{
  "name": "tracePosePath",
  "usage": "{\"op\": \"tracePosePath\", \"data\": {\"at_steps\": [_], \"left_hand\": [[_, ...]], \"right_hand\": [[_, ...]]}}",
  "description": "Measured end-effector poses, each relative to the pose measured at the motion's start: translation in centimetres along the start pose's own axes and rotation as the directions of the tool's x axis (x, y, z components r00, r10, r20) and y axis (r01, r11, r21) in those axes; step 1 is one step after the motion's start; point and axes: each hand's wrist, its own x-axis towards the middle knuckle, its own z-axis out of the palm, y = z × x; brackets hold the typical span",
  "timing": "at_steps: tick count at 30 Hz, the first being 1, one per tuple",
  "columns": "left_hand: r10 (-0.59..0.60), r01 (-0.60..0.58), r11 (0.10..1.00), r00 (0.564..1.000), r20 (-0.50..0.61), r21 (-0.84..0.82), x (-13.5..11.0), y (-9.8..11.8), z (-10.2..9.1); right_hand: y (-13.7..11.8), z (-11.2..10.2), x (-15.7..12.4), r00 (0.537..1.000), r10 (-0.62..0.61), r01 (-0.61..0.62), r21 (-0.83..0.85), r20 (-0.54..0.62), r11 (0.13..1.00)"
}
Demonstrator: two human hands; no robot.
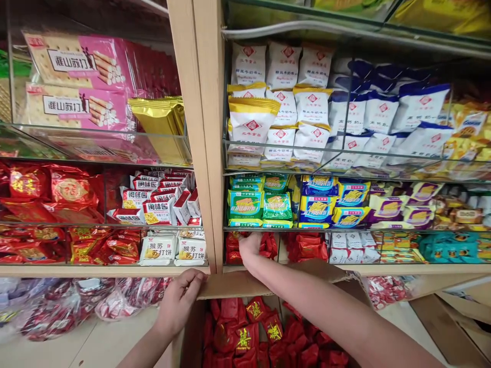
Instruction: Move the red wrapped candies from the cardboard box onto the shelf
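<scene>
My left hand (pixel 179 301) grips the folded-back flap of a cardboard box (pixel 238 284), fingers curled over its edge. The box holds several small red snack packets (pixel 261 332) with gold characters. My right hand (pixel 249 246) reaches over the box into the bottom shelf compartment, where more red packets (pixel 268 245) are piled. Its fingers are buried among those packets, so whether they grasp one is hidden.
Wooden shelving with glass dividers holds many snack bags: white and yellow bags (pixel 276 102), green packs (pixel 264 202), pink biscuit boxes (pixel 76 82), white cracker packs (pixel 172 250). A wooden upright (pixel 203 143) splits the shelves. Clear bags of red sweets (pixel 76 306) lie lower left.
</scene>
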Motion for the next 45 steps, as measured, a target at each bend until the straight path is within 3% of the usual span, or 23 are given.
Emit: {"op": "tracePosePath", "data": {"at_steps": [3,7,13,22,26,31,34,35,37,39,40,42,45], "left_hand": [[0.003,-0.003,1.0,1.0,-0.005,-0.028,0.0,-0.2,0.2],[-0.009,0.01,0.999,1.0,0.005,-0.045,0.1,-0.3,0.3],[-0.029,0.031,0.996,0.999,0.028,-0.081,0.1,-0.3,0.4],[-0.03,0.032,0.994,0.999,0.027,-0.1,0.2,-0.3,0.5],[-0.027,0.029,0.992,0.999,0.018,-0.123,0.1,-0.4,0.5],[-0.027,0.028,0.99,1.0,0.005,-0.141,0.0,-0.2,0.4],[-0.027,0.025,0.992,1.0,-0.011,-0.124,0.0,-0.1,0.4],[-0.028,0.026,0.992,0.999,-0.015,-0.121,0.0,0.0,0.4],[-0.028,0.025,0.993,0.999,-0.021,-0.117,0.1,0.0,0.5],[-0.024,0.021,0.994,0.999,-0.024,-0.11,0.2,0.0,0.6],[-0.023,0.021,0.995,0.999,-0.024,-0.101,0.2,0.0,0.6],[-0.025,0.022,0.997,0.999,-0.03,-0.079,0.2,0.0,0.5],[-0.016,0.015,0.999,0.999,-0.034,-0.034,0.0,0.0,0.4]], "right_hand": [[-0.2,0.1,0.1,0.989,0.128,-0.13,-0.027,-0.07,0.991],[-0.6,-0.2,-0.9,0.988,0.153,-0.153,-0.033,-0.002,0.988],[-1.3,-1.1,-2.0,0.963,0.007,0.028,-0.125,0.269,0.992],[-2.8,-1.4,-1.6,0.905,-0.109,0.268,-0.353,0.411,0.897],[-2.8,-2.2,-1.6,0.843,-0.168,0.383,-0.35,0.512,0.855],[-4.1,-6.0,-2.6,0.786,-0.215,0.458,-0.311,0.579,0.833],[-5.1,-10.1,-6.6,0.752,-0.298,0.517,-0.245,0.588,0.82],[-5.0,-11.4,-8.6,0.716,-0.376,0.57,-0.182,0.587,0.801],[-3.6,-12.7,-12.7,0.66,-0.418,0.597,-0.099,0.625,0.796],[-0.7,-12.2,-16.4,0.6,-0.364,0.563,-0.053,0.713,0.825],[1.1,-11.3,-17.8,0.61,-0.304,0.517,-0.077,0.732,0.853],[4.9,-8.9,-19.7,0.683,-0.145,0.39,-0.19,0.716,0.901],[8.7,-5.6,-21.1,0.726,0.038,0.321,-0.387,0.686,0.864]]}}
